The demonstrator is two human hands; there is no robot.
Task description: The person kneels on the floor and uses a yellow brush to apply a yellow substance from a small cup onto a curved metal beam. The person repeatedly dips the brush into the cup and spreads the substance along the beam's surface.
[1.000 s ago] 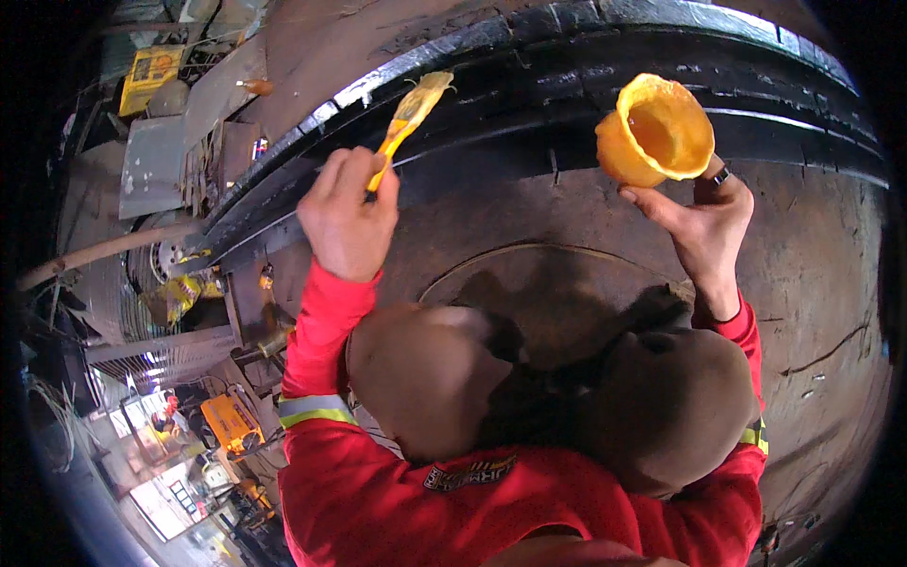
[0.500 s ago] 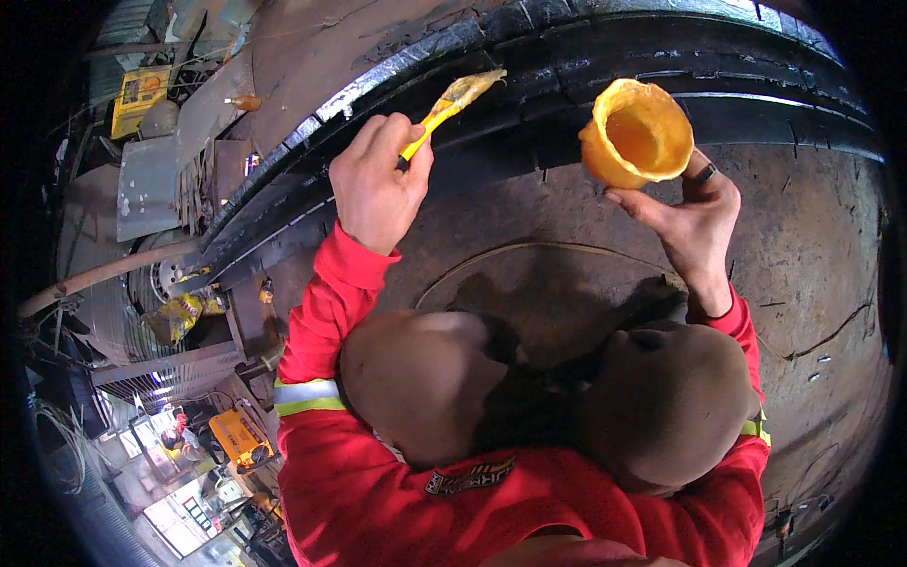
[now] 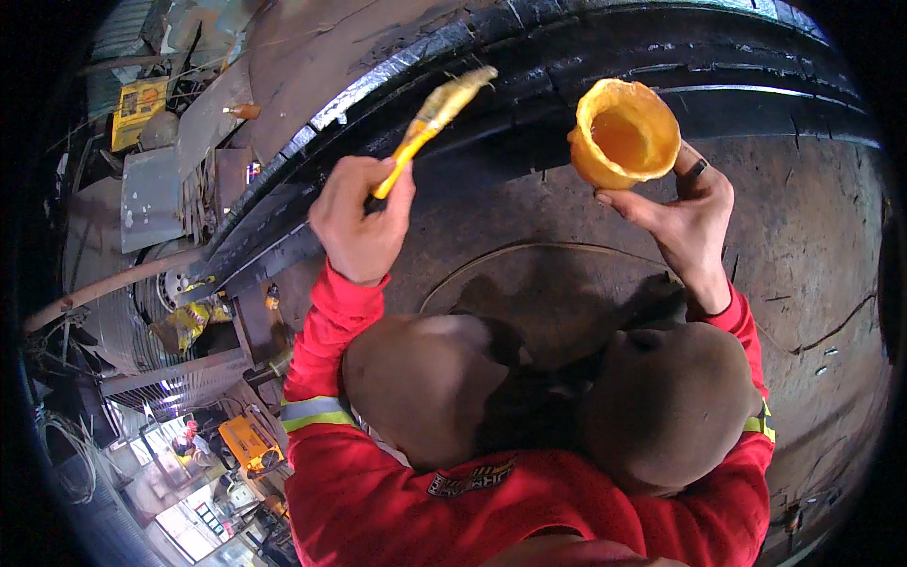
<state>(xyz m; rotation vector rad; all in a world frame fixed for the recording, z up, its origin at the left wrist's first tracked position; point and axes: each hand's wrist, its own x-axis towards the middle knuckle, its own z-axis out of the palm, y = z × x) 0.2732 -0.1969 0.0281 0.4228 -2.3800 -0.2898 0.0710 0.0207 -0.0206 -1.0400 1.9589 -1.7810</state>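
Observation:
A yellow-handled paintbrush [image 3: 427,127] is gripped in my left hand [image 3: 362,219], its bristles pointing up and to the right, coated with a pale yellowish substance. Behind the brush runs a long black metal beam [image 3: 529,109], curved by the lens, with a glossy dark surface. My right hand [image 3: 697,214] is wrapped round a yellow-orange cup [image 3: 625,137] with a thick, uneven rim. The cup is tilted toward me, so its orange inside shows. It is apart from the brush. A dark ring sits on a finger of the right hand.
A brown floor [image 3: 803,236] spreads under the beam, with a thin curved line [image 3: 557,248] past my knees. At left lie metal sheets [image 3: 151,203], a pipe [image 3: 113,286], a yellow machine [image 3: 139,113], an orange machine [image 3: 250,442] and a brown bottle [image 3: 243,111].
My left hand has drawn a little left and toward me, with the brush turned more upright. The cup in my right hand has shifted slightly left.

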